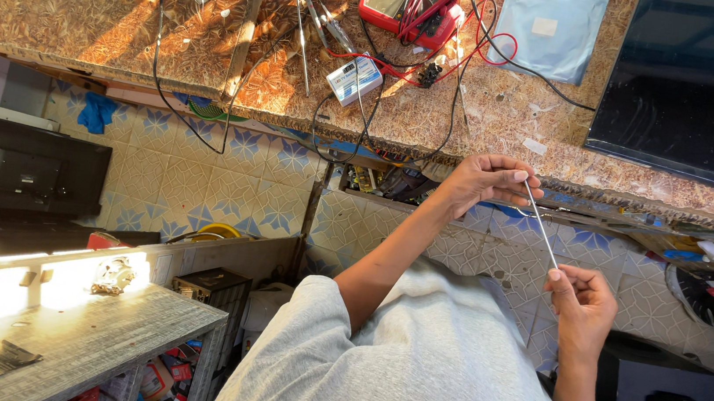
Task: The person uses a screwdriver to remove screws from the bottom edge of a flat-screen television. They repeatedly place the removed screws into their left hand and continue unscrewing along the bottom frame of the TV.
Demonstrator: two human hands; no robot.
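Left hand (485, 180) pinching top end of thin metal rod (542, 223), right hand (583, 302) gripping bottom end, mid-air below desk (507, 119). Risk: rod bending or slipping from light fingertip pinch.

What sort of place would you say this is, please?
Probably an electronics repair workshop: a red multimeter with tangled test leads lies on the worktop, beside a flat dark screen.
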